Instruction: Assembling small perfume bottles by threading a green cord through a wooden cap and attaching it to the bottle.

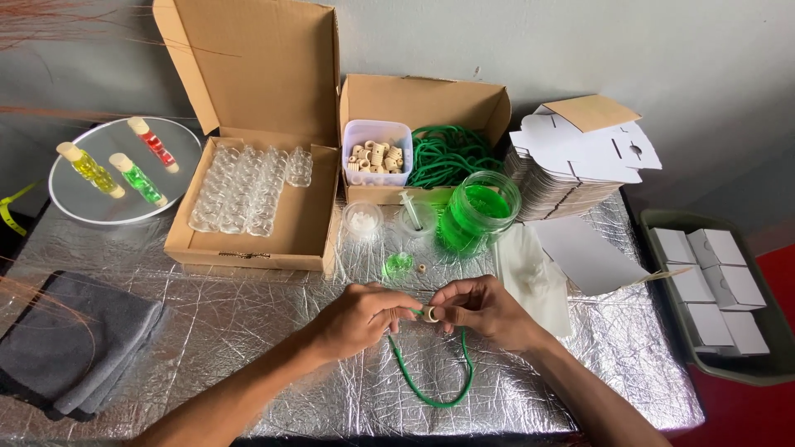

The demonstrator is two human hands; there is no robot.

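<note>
A: Head view. What is held?

B: A small cream ring (431, 314) is pinched between the fingers of the left hand (360, 319) and right hand (489, 313); both sets of fingers are clamped together on it. A green cord (431, 389) is looped below onto the foil-covered surface (248, 331).

A: Which packages are seen?

B: An open brown carton (248, 223) of clear vials is placed far left. A smaller brown box (426, 108) is placed beside it. Flat white cartons (580, 157) are stacked at right, and folded white boxes (712, 281) are kept in a grey tray (662, 219).
</note>
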